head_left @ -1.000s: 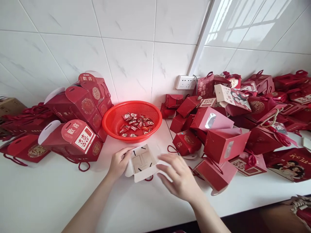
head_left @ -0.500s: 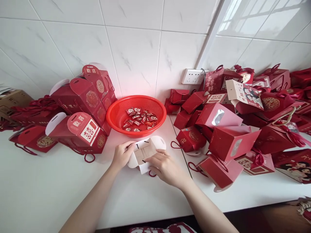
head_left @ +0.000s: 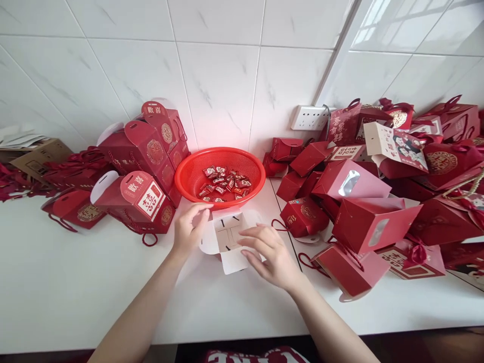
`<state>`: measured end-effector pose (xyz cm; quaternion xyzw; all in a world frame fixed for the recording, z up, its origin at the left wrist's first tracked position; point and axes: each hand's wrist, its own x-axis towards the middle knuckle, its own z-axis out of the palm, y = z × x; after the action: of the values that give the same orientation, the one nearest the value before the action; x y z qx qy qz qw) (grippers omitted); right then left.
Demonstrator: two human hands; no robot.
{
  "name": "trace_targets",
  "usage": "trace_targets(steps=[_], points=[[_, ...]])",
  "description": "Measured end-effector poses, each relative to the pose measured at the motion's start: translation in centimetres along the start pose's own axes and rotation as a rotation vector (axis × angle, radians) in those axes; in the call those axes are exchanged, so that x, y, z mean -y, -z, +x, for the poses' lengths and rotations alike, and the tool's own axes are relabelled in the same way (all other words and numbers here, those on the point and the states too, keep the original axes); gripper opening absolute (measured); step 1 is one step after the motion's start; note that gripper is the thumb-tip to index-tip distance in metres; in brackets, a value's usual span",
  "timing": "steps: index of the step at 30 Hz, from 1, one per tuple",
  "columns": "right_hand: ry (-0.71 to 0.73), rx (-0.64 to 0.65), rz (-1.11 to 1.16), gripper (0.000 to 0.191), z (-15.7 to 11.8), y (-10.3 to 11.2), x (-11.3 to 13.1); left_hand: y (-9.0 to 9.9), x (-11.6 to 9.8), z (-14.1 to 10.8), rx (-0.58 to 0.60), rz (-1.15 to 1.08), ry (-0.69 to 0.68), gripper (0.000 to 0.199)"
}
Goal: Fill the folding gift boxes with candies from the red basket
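A small gift box (head_left: 229, 237) stands on the white table with its flaps spread, showing a white inside with short dark cord ends at the bottom. My left hand (head_left: 190, 229) is at its left flap, thumb and fingers apart. Over the box's right side hovers my right hand (head_left: 266, 252), fingers loosely spread with nothing in them. Just behind the box sits a red plastic basket (head_left: 181, 184) with several red-wrapped candies (head_left: 227, 184) in it.
Closed red gift boxes (head_left: 132, 194) are stacked on the left, beside a brown carton (head_left: 41, 160). A large heap of red boxes (head_left: 372, 222) covers the right side. A white power strip (head_left: 310, 118) lies against the tiled wall.
My left hand has loosened from the box's edge and its fingers have parted. My right hand has drawn up and right, out of the box. The view has turned slightly left.
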<state>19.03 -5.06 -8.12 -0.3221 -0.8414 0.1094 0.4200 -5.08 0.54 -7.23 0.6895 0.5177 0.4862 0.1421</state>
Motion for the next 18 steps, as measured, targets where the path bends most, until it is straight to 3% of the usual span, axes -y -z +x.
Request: trace_targets(steps=[3, 6, 8, 10, 12, 15, 18], points=[[-0.026, -0.166, 0.021, 0.021, 0.4, 0.5, -1.1, 2.4, -2.2, 3.5, -0.064, 0.146, -0.095, 0.026], [-0.06, -0.297, 0.054, 0.021, 0.0, -0.5, -2.5, 2.9, -3.1, 9.6, -0.049, 0.25, -0.136, 0.03], [-0.064, -0.341, 0.058, 0.022, -0.7, -1.4, -3.2, 1.7, -2.4, 14.4, 0.093, 0.311, -0.085, 0.03], [-0.069, -0.372, 0.056, 0.022, -1.3, -2.0, -3.6, -0.5, -0.7, 18.6, 0.414, 0.466, 0.091, 0.032], [-0.1, -0.403, 0.062, 0.023, -1.7, -2.2, -3.9, -3.0, 1.6, 21.7, 0.602, 0.532, 0.198, 0.026], [-0.141, -0.422, 0.076, 0.023, -1.8, -1.8, -4.2, -6.0, 5.1, 24.0, 0.741, 0.631, 0.314, 0.027], [-0.139, -0.416, 0.084, 0.026, -1.5, -1.4, -4.4, -7.4, 8.0, 25.0, 0.769, 0.698, 0.354, 0.033]])
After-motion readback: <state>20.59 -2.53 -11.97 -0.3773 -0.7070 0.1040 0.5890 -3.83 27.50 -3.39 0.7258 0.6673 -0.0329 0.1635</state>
